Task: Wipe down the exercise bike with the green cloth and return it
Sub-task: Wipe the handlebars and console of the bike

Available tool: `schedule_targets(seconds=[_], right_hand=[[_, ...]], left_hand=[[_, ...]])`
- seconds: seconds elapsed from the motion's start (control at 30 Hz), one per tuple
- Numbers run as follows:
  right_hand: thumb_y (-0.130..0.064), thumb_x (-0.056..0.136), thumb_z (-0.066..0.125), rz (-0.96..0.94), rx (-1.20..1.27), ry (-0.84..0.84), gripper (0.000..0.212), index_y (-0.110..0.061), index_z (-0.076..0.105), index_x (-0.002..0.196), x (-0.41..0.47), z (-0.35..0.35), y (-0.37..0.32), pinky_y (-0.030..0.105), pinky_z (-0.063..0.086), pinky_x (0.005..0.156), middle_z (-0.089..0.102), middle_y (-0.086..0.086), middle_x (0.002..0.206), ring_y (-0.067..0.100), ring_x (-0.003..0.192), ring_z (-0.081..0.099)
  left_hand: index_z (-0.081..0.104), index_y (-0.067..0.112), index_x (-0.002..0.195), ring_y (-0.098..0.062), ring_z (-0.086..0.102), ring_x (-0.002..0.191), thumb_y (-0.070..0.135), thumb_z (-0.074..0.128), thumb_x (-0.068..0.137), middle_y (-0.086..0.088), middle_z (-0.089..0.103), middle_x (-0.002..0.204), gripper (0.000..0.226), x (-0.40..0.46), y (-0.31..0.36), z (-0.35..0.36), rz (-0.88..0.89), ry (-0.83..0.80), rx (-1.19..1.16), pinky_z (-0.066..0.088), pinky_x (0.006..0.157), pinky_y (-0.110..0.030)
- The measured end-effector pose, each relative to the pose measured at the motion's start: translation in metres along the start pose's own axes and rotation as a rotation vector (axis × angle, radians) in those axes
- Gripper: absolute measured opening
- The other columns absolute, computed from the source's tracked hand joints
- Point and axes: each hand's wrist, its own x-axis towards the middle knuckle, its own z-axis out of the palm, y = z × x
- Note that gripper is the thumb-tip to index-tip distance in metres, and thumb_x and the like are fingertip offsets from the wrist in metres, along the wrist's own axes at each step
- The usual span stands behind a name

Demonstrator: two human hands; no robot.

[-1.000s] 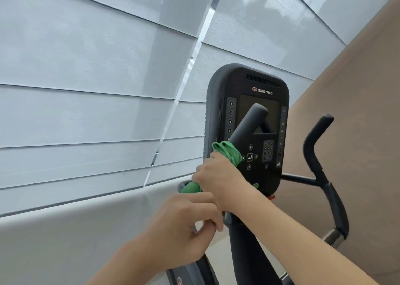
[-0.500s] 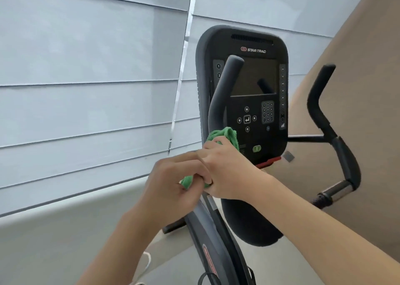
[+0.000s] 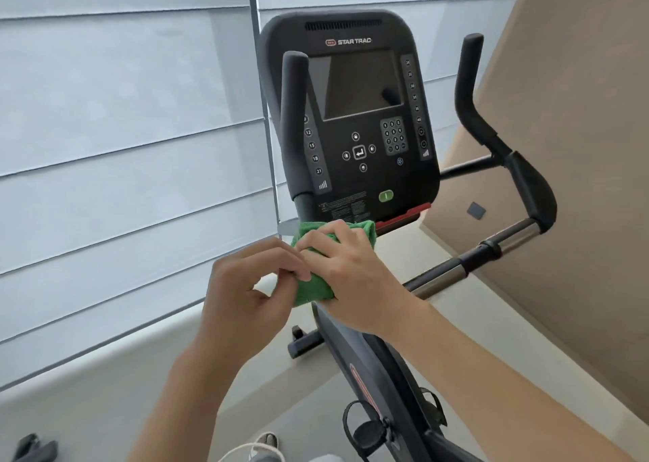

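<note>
The black exercise bike's console (image 3: 354, 110) stands upright in front of me, flanked by a left handlebar (image 3: 291, 124) and a right handlebar (image 3: 498, 145). The green cloth (image 3: 312, 286) is wrapped around the base of the left handlebar, just below the console. My right hand (image 3: 337, 261) grips the cloth around the bar from the right. My left hand (image 3: 253, 293) pinches the cloth's left edge with thumb and fingertips. The bar under the cloth is hidden.
Grey window blinds (image 3: 123, 145) fill the left, above a pale sill (image 3: 105, 366). A tan wall (image 3: 579, 145) rises on the right. The bike's frame (image 3: 372, 374) and a pedal (image 3: 368, 430) sit below my arms. A white cord (image 3: 246, 449) lies on the floor.
The cloth and both hands have slid down the left handlebar to its base. My view has tilted downward, bringing the console face-on and the pedal into sight.
</note>
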Motion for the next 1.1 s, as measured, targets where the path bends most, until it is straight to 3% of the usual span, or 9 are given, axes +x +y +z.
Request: schedule_targets(seconds=[0.2, 0.37, 0.5, 0.7, 0.83, 0.9, 1.0, 1.1], right_hand=[[-0.022, 0.087, 0.065, 0.067, 0.118, 0.084, 0.028, -0.019, 0.071, 0.114, -0.051, -0.001, 0.001, 0.049, 0.043, 0.088, 0.063, -0.008, 0.127, 0.024, 0.116, 0.052], [-0.026, 0.085, 0.073, 0.086, 0.143, 0.131, 0.024, -0.024, 0.069, 0.109, -0.090, -0.003, 0.011, 0.048, 0.043, 0.090, 0.061, -0.011, 0.129, 0.023, 0.120, 0.052], [-0.027, 0.085, 0.071, 0.094, 0.155, 0.135, 0.028, -0.025, 0.068, 0.113, -0.112, -0.007, 0.020, 0.046, 0.043, 0.094, 0.059, -0.012, 0.133, 0.021, 0.126, 0.051], [-0.016, 0.084, 0.077, 0.123, 0.181, 0.118, 0.041, -0.022, 0.069, 0.123, -0.134, -0.008, 0.026, 0.046, 0.040, 0.107, 0.057, -0.008, 0.144, 0.022, 0.139, 0.048], [-0.007, 0.081, 0.078, 0.146, 0.192, 0.112, 0.044, -0.016, 0.071, 0.123, -0.148, -0.019, 0.025, 0.048, 0.042, 0.107, 0.061, -0.003, 0.141, 0.025, 0.135, 0.051], [-0.004, 0.080, 0.079, 0.162, 0.205, 0.127, 0.045, -0.014, 0.071, 0.123, -0.154, -0.029, 0.026, 0.049, 0.044, 0.105, 0.062, -0.002, 0.138, 0.025, 0.131, 0.053], [-0.005, 0.080, 0.078, 0.171, 0.227, 0.199, 0.046, -0.013, 0.069, 0.124, -0.154, -0.045, 0.027, 0.049, 0.045, 0.106, 0.060, 0.000, 0.137, 0.023, 0.129, 0.052], [-0.009, 0.084, 0.070, 0.185, 0.233, 0.324, 0.041, -0.009, 0.068, 0.126, -0.133, -0.058, 0.031, 0.049, 0.046, 0.109, 0.058, 0.004, 0.139, 0.025, 0.132, 0.051]], left_hand=[[0.073, 0.013, 0.076, -0.024, 0.069, 0.080, -0.014, 0.055, 0.078, 0.002, 0.071, 0.082, 0.033, -0.014, 0.020, 0.028, -0.014, -0.046, 0.005, 0.055, 0.068, -0.035], [0.074, 0.016, 0.078, -0.022, 0.069, 0.080, -0.011, 0.056, 0.080, 0.005, 0.071, 0.084, 0.033, -0.027, 0.032, 0.048, -0.035, -0.074, 0.015, 0.054, 0.071, -0.029], [0.074, 0.020, 0.079, -0.021, 0.069, 0.081, -0.010, 0.056, 0.082, 0.008, 0.070, 0.085, 0.035, -0.036, 0.036, 0.061, -0.032, -0.089, 0.015, 0.053, 0.072, -0.025], [0.073, 0.024, 0.083, -0.019, 0.065, 0.087, -0.002, 0.057, 0.086, 0.014, 0.068, 0.090, 0.031, -0.034, 0.032, 0.081, 0.030, -0.124, 0.112, 0.054, 0.069, -0.035], [0.073, 0.021, 0.085, -0.013, 0.062, 0.098, 0.003, 0.056, 0.087, 0.013, 0.070, 0.095, 0.024, -0.010, 0.005, 0.096, 0.070, -0.088, 0.240, 0.054, 0.080, -0.037], [0.073, 0.016, 0.087, -0.018, 0.063, 0.101, 0.001, 0.056, 0.084, 0.008, 0.072, 0.099, 0.023, -0.009, -0.009, 0.112, 0.094, -0.057, 0.303, 0.052, 0.089, -0.040], [0.071, 0.011, 0.089, -0.024, 0.063, 0.100, 0.000, 0.053, 0.078, 0.001, 0.071, 0.103, 0.024, -0.021, -0.029, 0.134, 0.153, 0.088, 0.380, 0.048, 0.093, -0.040], [0.061, 0.010, 0.094, -0.024, 0.056, 0.105, 0.001, 0.049, 0.077, 0.000, 0.063, 0.110, 0.024, -0.028, -0.044, 0.142, 0.088, 0.237, 0.317, 0.045, 0.092, -0.040]])
